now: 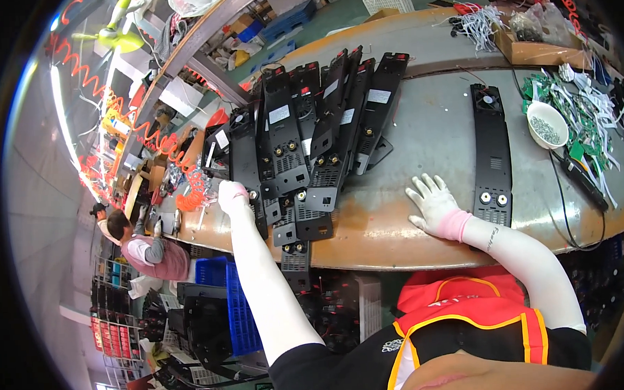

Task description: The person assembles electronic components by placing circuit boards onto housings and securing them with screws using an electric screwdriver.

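My left hand [232, 197], in a white glove with a pink cuff, is closed at the left edge of a heap of long black panels [282, 137]. What its fingers hold, if anything, is hidden. Several of these panels overlap, with white labels, vent slots and brass-coloured round fittings. My right hand [432, 203], gloved the same way, rests flat on the metal table [420, 150] with its fingers spread and nothing in it. To the right of that hand a single black panel [491, 154] lies apart, with a fan at its far end and two round fittings at its near end.
At the right are a white bowl [547, 125] of small metal parts, green circuit boards [580, 106] with white cables, and a black corded tool [581, 179]. A cardboard box [540, 49] stands farther back. Orange coiled hoses [166, 141] hang left. A co-worker [152, 249] stands beyond a blue crate [242, 307].
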`<state>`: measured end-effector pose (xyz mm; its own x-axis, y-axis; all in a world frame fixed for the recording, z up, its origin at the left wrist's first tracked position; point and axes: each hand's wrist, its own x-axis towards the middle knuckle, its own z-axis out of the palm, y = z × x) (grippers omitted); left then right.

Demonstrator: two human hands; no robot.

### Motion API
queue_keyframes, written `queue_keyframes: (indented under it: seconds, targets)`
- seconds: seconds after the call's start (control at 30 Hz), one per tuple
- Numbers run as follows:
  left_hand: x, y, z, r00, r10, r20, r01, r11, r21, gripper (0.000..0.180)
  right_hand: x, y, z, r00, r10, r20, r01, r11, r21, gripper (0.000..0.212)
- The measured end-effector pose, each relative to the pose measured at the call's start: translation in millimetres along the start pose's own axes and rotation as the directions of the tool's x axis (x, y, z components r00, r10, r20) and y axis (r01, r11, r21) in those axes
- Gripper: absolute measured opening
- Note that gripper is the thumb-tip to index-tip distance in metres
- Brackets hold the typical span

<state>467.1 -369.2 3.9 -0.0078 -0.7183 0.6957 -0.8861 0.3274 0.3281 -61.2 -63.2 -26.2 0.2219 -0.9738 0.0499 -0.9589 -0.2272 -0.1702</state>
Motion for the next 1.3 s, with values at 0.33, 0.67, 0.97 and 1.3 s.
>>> queue_keyframes:
  seconds: [0.33, 0.67, 0.97, 1.3]
  targets:
    - [21, 99, 7, 0.744, -0.617, 0.256, 0.652, 0.754, -0.078, 0.030, 3, -4, -6, 1.000, -0.021, -0.021, 0.021, 1.000, -0.018, 0.067]
    - [20, 108, 7, 0.657, -0.671, 0.343, 0.686, 0.721, 0.095, 0.076, 21, -12, -11, 0.984, -0.161, -0.074, 0.164, 0.986, 0.027, 0.061]
    - [44, 104, -1, 0.825, -0.561, 0.068, 0.534, 0.814, 0.228, 0.036, 23, -9, -9, 0.984, -0.145, -0.106, 0.150, 0.988, 0.041, 0.060]
    - [52, 34, 52, 0.872, -0.420, 0.250, 0.488, 0.785, -0.382, 0.041, 22, -13, -9, 0.978, -0.167, -0.123, 0.175, 0.983, 0.054, 0.059]
